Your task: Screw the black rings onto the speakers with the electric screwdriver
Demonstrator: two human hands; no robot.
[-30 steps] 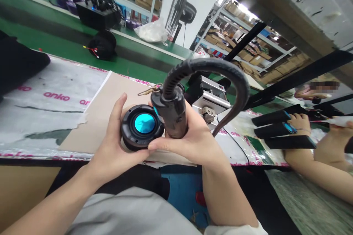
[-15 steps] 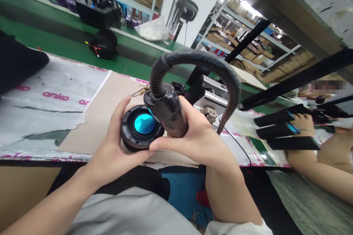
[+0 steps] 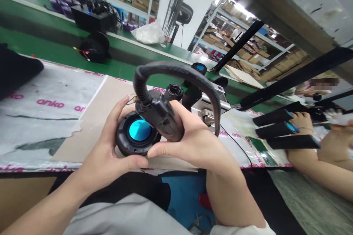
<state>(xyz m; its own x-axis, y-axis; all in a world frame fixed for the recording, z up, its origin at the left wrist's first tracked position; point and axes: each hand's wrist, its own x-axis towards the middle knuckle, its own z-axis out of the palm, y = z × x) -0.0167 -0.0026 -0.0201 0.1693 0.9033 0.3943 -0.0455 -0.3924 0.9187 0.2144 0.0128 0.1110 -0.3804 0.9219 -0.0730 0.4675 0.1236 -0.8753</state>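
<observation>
Tipped further over since earlier, the corded handheld tool point(image 3: 167, 121) fills the right hand point(image 3: 197, 137), while the left hand point(image 3: 102, 158) cups a probably stiff speaker point(image 3: 139, 130), best held by its rim point(image 3: 124, 144).

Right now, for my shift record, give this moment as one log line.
left hand: gripping round black part | right hand: holding black cabled tool over part's edge | beneath: beige sheet

Beyond a green conveyor point(image 3: 121, 58), metal shelves point(image 3: 211, 36) hold seemingly cardboard boxes point(image 3: 249, 55) by white walls point(image 3: 197, 2).
</observation>
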